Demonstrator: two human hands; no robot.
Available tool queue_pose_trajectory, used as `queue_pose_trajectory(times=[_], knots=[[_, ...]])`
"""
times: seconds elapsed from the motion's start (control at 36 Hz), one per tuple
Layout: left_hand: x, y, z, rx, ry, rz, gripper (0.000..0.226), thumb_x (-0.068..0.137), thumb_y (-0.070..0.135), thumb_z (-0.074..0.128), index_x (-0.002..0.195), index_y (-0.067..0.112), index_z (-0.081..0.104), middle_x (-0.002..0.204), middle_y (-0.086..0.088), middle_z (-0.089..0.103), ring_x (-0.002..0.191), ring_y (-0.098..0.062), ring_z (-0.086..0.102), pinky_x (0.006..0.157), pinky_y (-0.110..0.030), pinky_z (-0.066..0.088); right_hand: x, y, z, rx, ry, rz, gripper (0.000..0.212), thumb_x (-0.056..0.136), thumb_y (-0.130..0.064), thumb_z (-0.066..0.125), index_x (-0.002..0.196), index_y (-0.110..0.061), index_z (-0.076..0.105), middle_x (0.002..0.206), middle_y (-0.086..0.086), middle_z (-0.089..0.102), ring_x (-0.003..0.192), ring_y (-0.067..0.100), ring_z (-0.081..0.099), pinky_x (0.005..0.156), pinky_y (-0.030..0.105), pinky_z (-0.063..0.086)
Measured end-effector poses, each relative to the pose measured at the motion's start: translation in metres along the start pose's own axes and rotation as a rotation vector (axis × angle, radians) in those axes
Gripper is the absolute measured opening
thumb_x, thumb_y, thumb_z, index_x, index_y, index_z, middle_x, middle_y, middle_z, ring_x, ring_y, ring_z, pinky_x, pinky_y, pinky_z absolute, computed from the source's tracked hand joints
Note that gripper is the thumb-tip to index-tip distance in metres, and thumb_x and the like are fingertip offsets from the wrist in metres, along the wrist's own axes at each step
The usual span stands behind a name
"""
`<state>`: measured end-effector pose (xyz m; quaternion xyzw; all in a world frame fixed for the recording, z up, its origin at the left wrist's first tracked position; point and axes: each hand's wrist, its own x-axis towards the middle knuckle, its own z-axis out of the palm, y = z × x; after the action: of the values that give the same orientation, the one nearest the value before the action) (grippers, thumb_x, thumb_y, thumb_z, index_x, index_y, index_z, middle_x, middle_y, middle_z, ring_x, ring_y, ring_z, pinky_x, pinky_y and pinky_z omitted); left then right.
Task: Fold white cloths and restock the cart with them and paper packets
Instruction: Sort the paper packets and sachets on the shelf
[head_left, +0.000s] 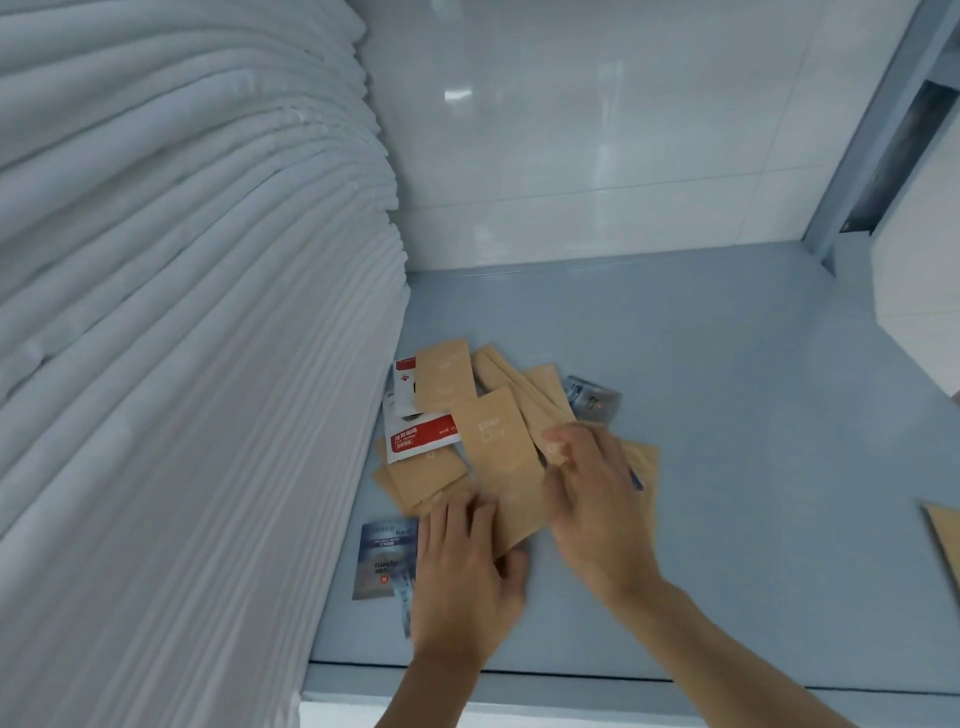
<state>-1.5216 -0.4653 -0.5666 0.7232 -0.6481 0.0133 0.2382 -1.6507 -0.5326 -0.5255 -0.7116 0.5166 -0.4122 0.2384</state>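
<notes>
A tall stack of folded white cloths (182, 338) fills the left side of the grey cart shelf (727, 415). Beside it lies a loose pile of brown paper packets (498, 447), mixed with red-and-white sachets (423, 436) and blue-grey sachets (384, 558). My left hand (462, 577) lies on the near edge of the pile, fingers on a long brown packet and thumb beside it. My right hand (592, 499) reaches over the pile's right side with fingers bent down onto the packets; whether it grips one is unclear.
Another blue-grey sachet (592, 397) sits at the far right of the pile. A single brown packet (943, 540) pokes in at the right edge. White tiled wall (597, 130) stands behind the shelf, and a metal post (878, 124) rises at the right corner.
</notes>
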Motion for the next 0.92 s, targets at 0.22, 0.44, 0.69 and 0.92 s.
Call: queue_pose_trajectory(times=[0.22,0.44,0.69,0.92], knots=[[-0.001,0.002,-0.004,0.006,-0.044,-0.005,0.047,0.089,0.046,0.048,0.109,0.01,0.07,0.109,-0.007,0.063,0.101,-0.027,0.059,0.089,-0.044,0.052,0.025,-0.009,0.045,-0.382,-0.342,0.158,0.071,0.089,-0.029,0.059,0.149,-0.015,0.023,0.149,0.005,0.037,0.14,0.03,0.029,0.118,0.041,0.022],[0.003,0.004,-0.005,0.057,-0.069,-0.017,0.03,0.083,0.037,0.055,0.096,0.013,0.068,0.101,-0.005,0.063,0.092,-0.027,0.059,0.083,-0.041,0.053,0.041,-0.006,0.047,-0.046,-0.101,0.358,0.026,0.09,-0.02,0.062,0.116,-0.019,0.066,0.116,0.005,0.062,0.114,0.025,0.053,0.101,0.041,0.042],[-0.001,0.003,0.006,0.06,0.044,0.06,0.041,0.087,0.03,0.043,0.105,0.003,0.069,0.105,-0.017,0.064,0.093,-0.037,0.058,0.082,-0.047,0.047,-0.008,0.026,-0.067,0.384,0.284,0.435,0.015,0.092,-0.014,0.066,0.077,-0.013,0.061,0.063,-0.008,0.064,0.059,0.003,0.057,0.057,0.016,0.043],[0.002,-0.011,0.025,0.087,0.095,0.073,0.068,0.083,0.055,0.046,0.113,-0.002,0.066,0.119,-0.023,0.059,0.105,-0.048,0.053,0.089,-0.058,0.041,-0.072,0.101,-0.198,0.081,0.232,0.621,0.031,0.089,-0.015,0.071,0.11,-0.033,0.058,0.082,-0.001,0.069,0.063,0.005,0.062,0.055,0.008,0.043]])
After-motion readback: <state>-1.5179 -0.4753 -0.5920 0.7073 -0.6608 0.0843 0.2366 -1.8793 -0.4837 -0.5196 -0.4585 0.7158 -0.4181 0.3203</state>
